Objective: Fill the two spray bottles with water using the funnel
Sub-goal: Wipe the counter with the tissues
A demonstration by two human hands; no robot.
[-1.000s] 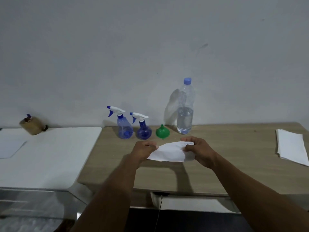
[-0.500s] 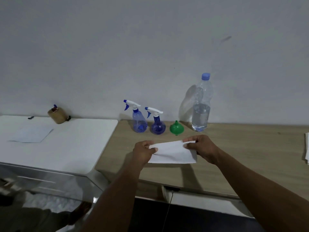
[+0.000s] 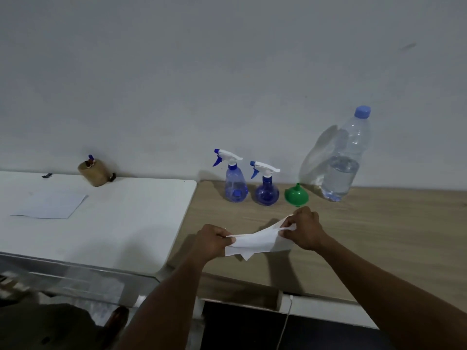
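- Hands apart, left hand and right hand pinching one paper sheet above the tabletop;
- tall spray bottle, round spray bottle, funnel at its back edge; light, slick plastic, we judge; grip the bodies

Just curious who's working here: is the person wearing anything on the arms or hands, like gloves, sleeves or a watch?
Nothing that shows. The left hand and right hand are bare, no gloves. The left forearm and right forearm are bare down to the picture's edge, so no sleeve is in view. No watch or bracelet shows on either wrist. A thin ring cannot be ruled out.
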